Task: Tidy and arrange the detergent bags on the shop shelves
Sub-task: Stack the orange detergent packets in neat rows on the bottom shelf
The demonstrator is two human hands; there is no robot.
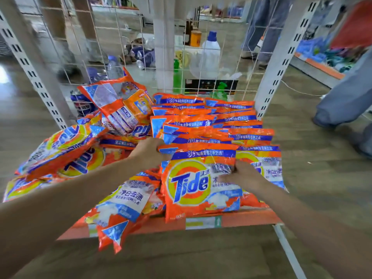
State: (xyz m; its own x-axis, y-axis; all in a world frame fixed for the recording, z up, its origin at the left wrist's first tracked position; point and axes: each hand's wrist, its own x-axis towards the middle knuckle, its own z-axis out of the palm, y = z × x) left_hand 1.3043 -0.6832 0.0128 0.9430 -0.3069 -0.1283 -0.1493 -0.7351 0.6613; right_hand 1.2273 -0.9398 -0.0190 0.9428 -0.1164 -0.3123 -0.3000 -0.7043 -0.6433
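An orange Tide detergent bag (193, 184) stands upright at the front of the middle row on the shelf (249, 218). My left hand (149, 152) grips its top left corner. My right hand (241, 176) holds its right edge with the thumb across the front. Behind it, several bags stand in two neat rows (211, 121). To the left, loose bags lie in a jumbled heap (66, 150), some tipped up against the back (122, 105). One bag (122, 210) hangs over the shelf's front edge.
A white wire grid (112, 47) backs the shelf between two slotted uprights (281, 57). Bottles (210, 53) stand on the floor behind it. A person's legs (346, 97) are at the right, another pair (261, 27) farther back. Wooden floor lies all around.
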